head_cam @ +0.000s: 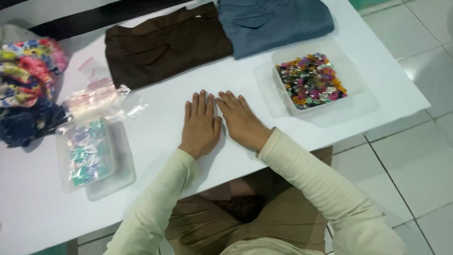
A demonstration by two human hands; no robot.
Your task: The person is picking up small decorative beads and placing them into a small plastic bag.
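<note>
My left hand (201, 123) lies flat, palm down, on the white table (170, 118), fingers together and holding nothing. Beside it my right hand (240, 120) also rests flat on the table, its thumb side touching the left hand. Both arms wear cream long sleeves. To the right stands a clear plastic box (311, 82) filled with several shiny multicoloured small pieces. On the left, another clear box (89, 153) holds pale green and white pieces.
Folded brown trousers (165, 45) and folded blue-grey trousers (273, 21) lie at the table's far side. A heap of colourful floral fabric (26, 89) and clear plastic bags (94, 101) sit at the left. Tiled floor (415, 156) is to the right.
</note>
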